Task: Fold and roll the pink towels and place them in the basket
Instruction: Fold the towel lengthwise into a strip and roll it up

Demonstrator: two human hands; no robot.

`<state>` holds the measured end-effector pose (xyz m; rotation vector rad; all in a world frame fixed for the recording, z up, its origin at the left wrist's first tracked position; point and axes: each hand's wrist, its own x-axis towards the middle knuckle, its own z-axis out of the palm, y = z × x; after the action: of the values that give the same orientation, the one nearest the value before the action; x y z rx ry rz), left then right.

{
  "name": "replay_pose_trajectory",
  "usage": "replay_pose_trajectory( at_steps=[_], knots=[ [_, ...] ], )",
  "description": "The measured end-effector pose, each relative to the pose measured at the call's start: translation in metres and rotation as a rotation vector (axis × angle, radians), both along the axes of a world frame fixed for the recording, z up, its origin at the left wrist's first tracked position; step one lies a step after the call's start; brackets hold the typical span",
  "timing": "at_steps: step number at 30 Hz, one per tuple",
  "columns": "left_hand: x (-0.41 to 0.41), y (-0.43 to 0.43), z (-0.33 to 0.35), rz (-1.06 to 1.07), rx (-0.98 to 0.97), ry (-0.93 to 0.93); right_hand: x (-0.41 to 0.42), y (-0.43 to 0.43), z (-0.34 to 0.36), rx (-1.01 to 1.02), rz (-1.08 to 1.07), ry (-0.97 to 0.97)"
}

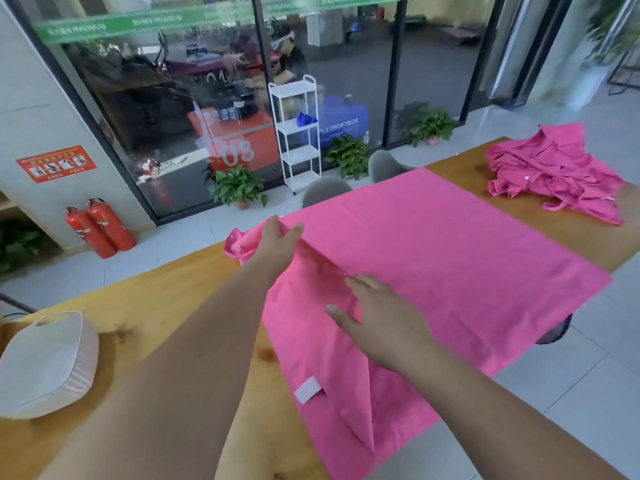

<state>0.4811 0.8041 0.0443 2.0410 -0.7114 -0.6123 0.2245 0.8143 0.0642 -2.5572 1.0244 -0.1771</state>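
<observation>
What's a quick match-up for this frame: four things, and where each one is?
1 white basket
2 crumpled pink pile
3 left hand
4 right hand

A flat on the spread towel
B far right end of the table
C near left end of the table
D pinching the spread towel's far left edge

Pairs: 1-C, 2-B, 3-D, 4-A

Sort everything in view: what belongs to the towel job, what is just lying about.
Job: spread pink towel, crumpled pink pile, white basket, left hand gripping the towel, right hand flat on it.
Lying about: fire extinguishers, white shelf cart, potted plant, grey chair.
</observation>
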Motion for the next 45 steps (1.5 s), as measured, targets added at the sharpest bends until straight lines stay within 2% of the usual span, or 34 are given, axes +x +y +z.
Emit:
replay_pose_trajectory(
  at_steps=[8,24,30,35,45],
  knots=[
    [-0.061,-0.089,0.008,-0.058,-0.036,-0.047,-0.071,-0.080,0.009,0.034,0.023,-0.046],
    [-0.143,-0.298,-0.010,-0.128,-0.121,0.018,-0.145,-0.268,0.000,0.056,-0.042,-0.008],
    [-0.166,-0.370,-0.020,-0.127,-0.089,0.013,-0.170,-0.335,-0.003,0.095,-0.040,0.038],
    [-0.187,-0.414,-0.024,-0.159,-0.090,-0.067,-0.192,-0.379,-0.006,0.117,-0.051,0.007],
    [-0.223,-0.513,-0.047,-0.099,-0.034,-0.028,-0.238,-0.478,-0.019,0.173,-0.043,-0.087]
  ],
)
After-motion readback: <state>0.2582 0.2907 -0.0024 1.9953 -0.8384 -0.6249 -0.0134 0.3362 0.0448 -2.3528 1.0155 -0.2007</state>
